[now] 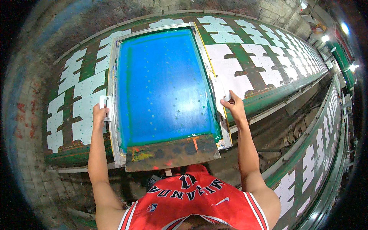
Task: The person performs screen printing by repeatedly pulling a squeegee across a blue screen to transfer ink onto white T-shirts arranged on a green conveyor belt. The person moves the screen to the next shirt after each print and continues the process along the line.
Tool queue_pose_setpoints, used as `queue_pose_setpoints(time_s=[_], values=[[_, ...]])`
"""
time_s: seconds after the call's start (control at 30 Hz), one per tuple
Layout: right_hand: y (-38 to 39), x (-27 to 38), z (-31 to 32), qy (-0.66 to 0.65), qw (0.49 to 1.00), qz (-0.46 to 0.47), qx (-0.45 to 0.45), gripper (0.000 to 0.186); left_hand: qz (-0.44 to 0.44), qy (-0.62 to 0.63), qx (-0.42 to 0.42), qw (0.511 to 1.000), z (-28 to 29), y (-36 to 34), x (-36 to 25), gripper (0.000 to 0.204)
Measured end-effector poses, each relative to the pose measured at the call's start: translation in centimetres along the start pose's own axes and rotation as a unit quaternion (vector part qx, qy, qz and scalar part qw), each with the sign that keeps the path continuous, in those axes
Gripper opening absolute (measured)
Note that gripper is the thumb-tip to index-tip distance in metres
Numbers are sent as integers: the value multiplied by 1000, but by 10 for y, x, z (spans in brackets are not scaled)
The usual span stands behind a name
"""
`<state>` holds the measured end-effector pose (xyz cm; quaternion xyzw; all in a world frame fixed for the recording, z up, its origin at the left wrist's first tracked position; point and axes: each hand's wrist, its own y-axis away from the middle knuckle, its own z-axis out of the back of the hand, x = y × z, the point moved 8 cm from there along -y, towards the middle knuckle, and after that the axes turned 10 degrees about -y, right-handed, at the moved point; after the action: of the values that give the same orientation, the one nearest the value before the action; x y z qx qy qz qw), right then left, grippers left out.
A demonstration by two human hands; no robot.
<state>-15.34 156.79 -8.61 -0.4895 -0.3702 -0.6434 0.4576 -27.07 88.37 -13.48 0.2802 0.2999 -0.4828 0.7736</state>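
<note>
The blue-meshed printing screen frame (163,90) lies flat on the long green printing table (268,97). The left hand (100,114) curls shut around a white handle (103,102) on the frame's left edge; the right hand (233,105) grips another white handle (227,95) on its right edge. White fabric pieces (230,73) line the table beside the frame.

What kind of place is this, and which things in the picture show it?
Most likely a textile screen-printing workshop. Both hands, left hand and right hand, grip the sides of a large framed screen with blue mesh, lying on a long green table lined with rows of white fabric pieces.
</note>
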Motion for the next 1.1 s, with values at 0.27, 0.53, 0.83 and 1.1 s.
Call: queue_pose_setpoints(time_s=[0.27,0.53,0.83,1.1], values=[[-5,20,-13,-9,1000,-2,3,87,-3,22,4,1000,-4,-14,6,23],[-65,12,27,12,999,-34,40,91,-26,15,13,999,-43,-23,-60,19],[-185,-67,160,-97,995,-31,7,45,-46,-4,21,999,-201,3,-167,21],[-274,-157,259,-142,986,-79,41,55,-1,-83,-43,996,-337,44,-205,21]])
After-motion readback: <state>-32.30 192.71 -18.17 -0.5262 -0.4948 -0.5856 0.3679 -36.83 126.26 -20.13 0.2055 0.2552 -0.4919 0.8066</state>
